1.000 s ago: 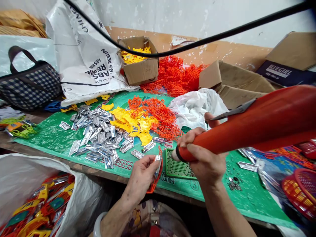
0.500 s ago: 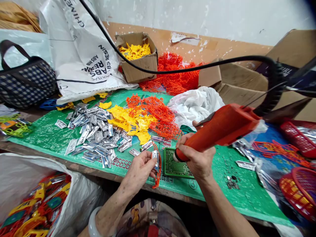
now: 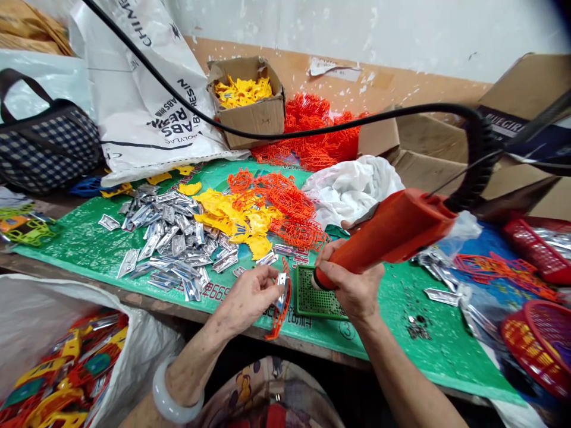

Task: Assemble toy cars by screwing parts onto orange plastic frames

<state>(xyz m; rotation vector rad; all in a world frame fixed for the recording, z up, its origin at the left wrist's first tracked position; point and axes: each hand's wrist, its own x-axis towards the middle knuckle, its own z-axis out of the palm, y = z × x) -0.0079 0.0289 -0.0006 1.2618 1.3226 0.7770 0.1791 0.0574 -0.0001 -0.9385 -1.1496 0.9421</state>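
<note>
My left hand (image 3: 247,302), with a white bangle on the wrist, pinches a shiny silver plate (image 3: 281,288) together with a thin orange plastic frame (image 3: 277,324) over the table's front edge. The fingers cover part of both pieces. In my right hand (image 3: 357,292) is a corded orange power screwdriver (image 3: 388,233), its fingers wrapped round the front end. The tool slants down to the left, over a green perforated tray (image 3: 319,315) with small dark bits in it. Its tip is hidden from me. Left of the hands lies a heap of silver plates (image 3: 172,238).
Yellow parts (image 3: 238,217) and orange frames (image 3: 289,199) are piled behind my hands. A black cord (image 3: 312,129) arches across the view. A white sack (image 3: 147,345) of assembled pieces stands front left. Red baskets (image 3: 542,339) and small metal bits (image 3: 418,327) lie right.
The silver plate and orange frame have turned in my left hand, the frame's lower end swinging left. The screwdriver has shifted slightly left, and its cord has moved with it.
</note>
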